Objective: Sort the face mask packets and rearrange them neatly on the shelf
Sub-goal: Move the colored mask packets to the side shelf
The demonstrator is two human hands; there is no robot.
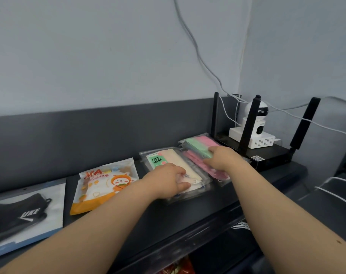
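Left hand (pixel 169 179) on cream packet (pixel 180 167), clear wrapper

Single head view, looking forward and down, close over dark shelf (pixel 188 220)

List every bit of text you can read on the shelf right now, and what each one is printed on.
"FACE MASK": green label on the clear packet under the left hand; the small line above it is blurred.
"UKE", first letter unsure: black mask in the packet at far left.
"MA...": orange cartoon packet, the rest blurred.
Router sticker and camera label: too small to read.
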